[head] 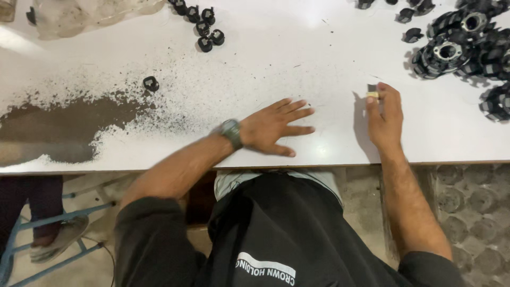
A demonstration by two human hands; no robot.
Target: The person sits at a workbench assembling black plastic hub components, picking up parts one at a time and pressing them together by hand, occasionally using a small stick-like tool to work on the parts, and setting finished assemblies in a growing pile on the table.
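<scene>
White tabletop [319, 64] dusted with dark grit, left hand [273, 127] flat and splayed on it, wristwatch [231, 132] on that arm, right hand [383, 114] pinching a small pale piece [372, 94], black ring parts [462, 42] piled beyond.

- Table [297, 69]: I see a smooth white laminate top with a soft sheen, worn through to bare brown at its left end.
- Black grit [159, 114]: fine, matt, scattered.
- Black caps [204, 29]: moulded plastic, matt.
- Round parts [451, 53]: black plastic with shiny metal centres.
- Wristwatch [231, 131]: I read a dull metal case.
- Bag [90, 13]: clear, crinkled plastic film.
- Floor [473, 202]: rough grey paving.
</scene>
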